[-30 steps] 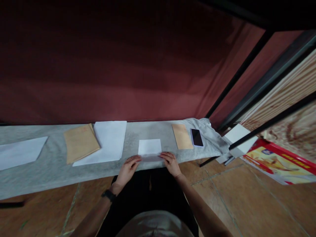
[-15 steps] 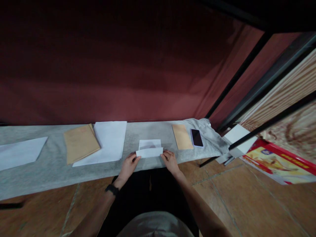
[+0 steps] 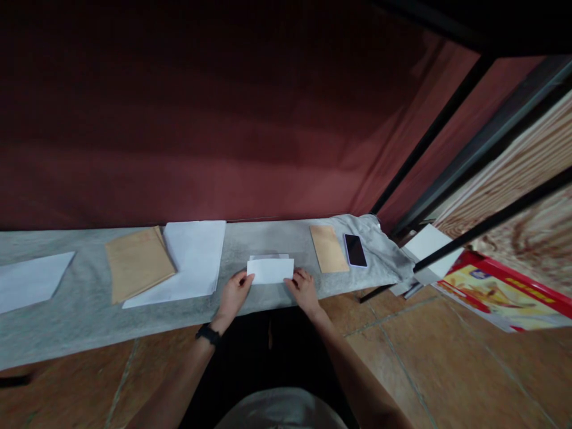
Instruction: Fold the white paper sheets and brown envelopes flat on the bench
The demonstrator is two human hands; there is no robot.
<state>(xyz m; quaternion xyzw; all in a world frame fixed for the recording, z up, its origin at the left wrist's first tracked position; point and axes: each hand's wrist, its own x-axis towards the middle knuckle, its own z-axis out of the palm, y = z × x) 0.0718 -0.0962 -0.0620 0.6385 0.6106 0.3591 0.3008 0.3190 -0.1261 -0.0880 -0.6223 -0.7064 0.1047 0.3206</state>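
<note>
From my distant post, I see that the near part of the small white paper [image 3: 270, 271] has risen since half a second ago. It now covers almost all of the part behind it, and only a thin strip shows at the far side. I judge that the paper is being doubled over, with the fold not yet pressed flat. The left hand [image 3: 233, 293] pinches its left end and the right hand [image 3: 304, 291] holds its right end, over the near side of the grey cloth [image 3: 286, 235].

The fold line is hard to make out, and the fingertips behind the paper are hidden. At far left, a white sheet [image 3: 33, 277] is cut off. The brown envelopes [image 3: 138, 265] partly hide the large white sheets [image 3: 196, 256].
</note>
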